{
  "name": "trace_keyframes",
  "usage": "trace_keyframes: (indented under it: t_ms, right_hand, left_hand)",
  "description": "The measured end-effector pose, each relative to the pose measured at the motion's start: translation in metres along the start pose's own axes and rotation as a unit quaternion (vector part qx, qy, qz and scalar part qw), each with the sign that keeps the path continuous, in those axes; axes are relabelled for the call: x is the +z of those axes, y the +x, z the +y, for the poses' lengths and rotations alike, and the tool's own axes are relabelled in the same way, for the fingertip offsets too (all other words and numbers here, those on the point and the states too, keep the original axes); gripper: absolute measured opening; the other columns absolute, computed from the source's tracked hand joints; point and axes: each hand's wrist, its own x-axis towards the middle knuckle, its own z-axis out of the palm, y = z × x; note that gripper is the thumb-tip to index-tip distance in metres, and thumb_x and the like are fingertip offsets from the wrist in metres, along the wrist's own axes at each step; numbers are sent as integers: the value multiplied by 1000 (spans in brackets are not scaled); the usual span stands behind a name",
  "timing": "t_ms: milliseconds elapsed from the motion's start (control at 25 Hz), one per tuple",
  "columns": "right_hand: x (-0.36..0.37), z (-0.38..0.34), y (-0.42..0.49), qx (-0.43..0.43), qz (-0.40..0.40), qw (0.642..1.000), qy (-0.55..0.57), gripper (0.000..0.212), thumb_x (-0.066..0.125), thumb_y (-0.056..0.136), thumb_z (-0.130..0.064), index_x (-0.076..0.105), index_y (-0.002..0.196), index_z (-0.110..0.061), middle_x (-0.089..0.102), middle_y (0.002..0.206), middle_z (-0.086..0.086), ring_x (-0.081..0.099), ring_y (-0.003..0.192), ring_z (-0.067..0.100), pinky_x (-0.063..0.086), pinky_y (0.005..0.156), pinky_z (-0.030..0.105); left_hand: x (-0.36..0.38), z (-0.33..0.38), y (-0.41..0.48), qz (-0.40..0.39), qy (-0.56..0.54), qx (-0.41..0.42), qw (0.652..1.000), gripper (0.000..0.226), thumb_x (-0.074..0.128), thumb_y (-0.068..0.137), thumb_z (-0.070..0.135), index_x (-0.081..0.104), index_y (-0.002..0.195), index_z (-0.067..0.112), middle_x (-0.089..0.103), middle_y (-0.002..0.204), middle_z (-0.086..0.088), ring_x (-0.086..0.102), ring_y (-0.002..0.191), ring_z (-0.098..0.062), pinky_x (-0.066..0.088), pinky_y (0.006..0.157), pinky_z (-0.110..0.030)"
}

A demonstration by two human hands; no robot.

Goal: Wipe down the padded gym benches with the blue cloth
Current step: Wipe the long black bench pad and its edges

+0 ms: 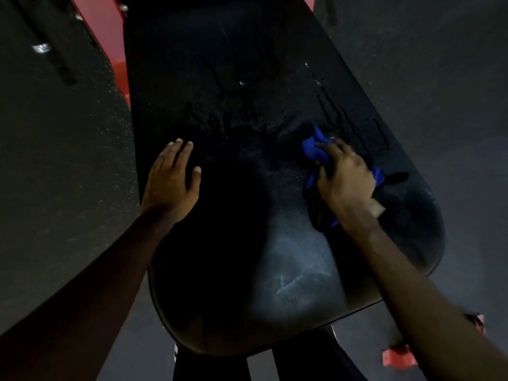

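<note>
Dark rubber floor [41, 160] on both sides, outboard of each hand. Nothing relevant there.

Bench pad [233, 64]: black, wide, runs from under my wrists out well past the fingertips. Both hands are on it. Judging by the angle it's an inclined back pad, so liquid runs down toward the hands.

Red frame [96, 31]: beyond and outboard of the left hand, not touched.

Dull sheen patch [294, 270]: below the right wrist, between the forearms. Reads as already wiped. That's a judgement; it could be glare.

Left hand [171, 180]: flat, fingers straight and slightly spread, palm down on the pad's left edge, holding nothing. Probably bracing the pad and my weight while the other side scrubs.

Right hand [345, 177]: fingers curled, gripping the blue cloth [313, 148] bunched against the pad. Blue shows ahead of the fingertips and behind the knuckles on the outboard side. Bunched gives more pressure and less coverage. Dark material and a tan bit sit under the wrist; I can't tell what they are.

Wet streaks [338, 114]: just beyond the right fingertips, with more droplets across the pad between the hands. Not wiped yet. Next pass probably goes up and across into them. Main risk is missing the far edge.
</note>
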Motion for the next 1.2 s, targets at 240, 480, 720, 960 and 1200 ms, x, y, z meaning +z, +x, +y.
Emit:
trace_keyframes:
  t_ms: [240, 480, 720, 960, 1200]
  right_hand:
    - [14, -34, -59, -175, -81, 981, 15, 44, 59, 92, -27, 59, 136, -35, 48, 151, -7, 49, 135, 25, 45, 107, 40]
    - [-3, 13, 7, 11, -1, 1000, -2, 41, 60, 91, -27, 61, 132, -32, 50, 150, -5, 56, 125, 29, 49, 95, 41]
    - [18, -42, -46, -135, -42, 990, -2, 40, 63, 91, -26, 63, 131, -33, 52, 148, -7, 56, 127, 27, 50, 96, 39]
    - [-11, 31, -4, -43, -26, 998, -28, 41, 59, 94, -28, 59, 135, -35, 48, 152, -4, 57, 123, 32, 50, 96, 46]
    - [9, -9, -52, -122, -29, 992, -12, 40, 63, 90, -27, 63, 130, -34, 53, 147, -5, 58, 122, 29, 51, 96, 42]
  left_hand:
    - [0, 1, 1, 3, 11, 5, 1000, 54, 52, 102, 27, 40, 152, 11, 33, 160, -14, 26, 150, -31, 26, 121, -47]
    - [-1, 3, 1, 2, 30, 1, 1000, 55, 50, 102, 28, 38, 153, 10, 33, 160, -14, 26, 150, -30, 26, 120, -46]
    - [-7, 14, -2, -4, 61, 41, 997, 53, 45, 101, 25, 43, 149, 4, 40, 156, -17, 34, 146, -32, 32, 118, -46]
    - [3, 60, -11, -22, 21, 58, 998, 49, 45, 104, 26, 45, 149, 8, 39, 158, -10, 31, 148, -24, 20, 119, -30]
    - [19, 79, -17, -46, 6, 30, 998, 51, 44, 104, 29, 41, 152, 12, 37, 159, -6, 27, 150, -18, 16, 119, -26]
